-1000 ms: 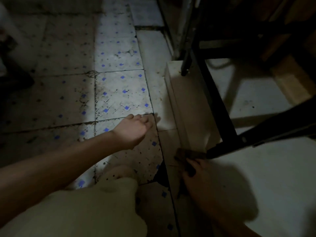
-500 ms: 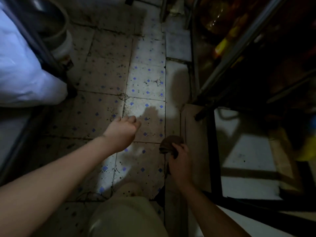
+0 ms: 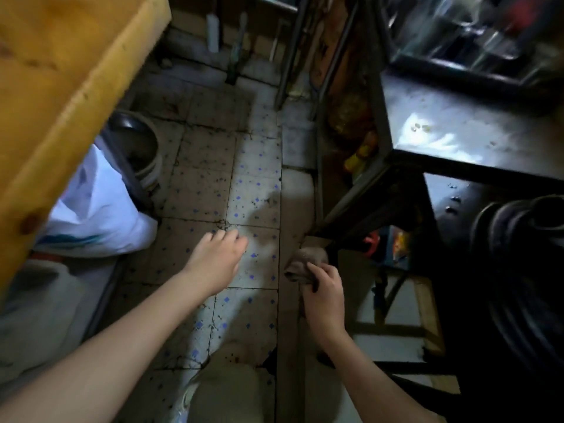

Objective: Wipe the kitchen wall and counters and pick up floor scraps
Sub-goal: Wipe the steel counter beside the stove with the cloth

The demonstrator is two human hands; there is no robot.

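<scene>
My right hand grips a brownish cloth, bunched up and held above the edge of the tiled floor beside a dark metal table frame. My left hand hovers over the dirty floor tiles, which have small blue diamonds and dark specks; its fingers are relaxed and hold nothing. A steel counter with a few crumbs lies at the right, level with my view. My knee in light trousers shows at the bottom.
A thick wooden board juts in at the upper left. Under it lie a white plastic bag and a dark pot in a bucket. Bottles and jars stand under the counter. A black corrugated hose is at the right.
The view has risen from near the floor, bringing the counter and board into sight. My right hand lifted the cloth away from the table leg base; my left hand stayed loosely open over the tiles.
</scene>
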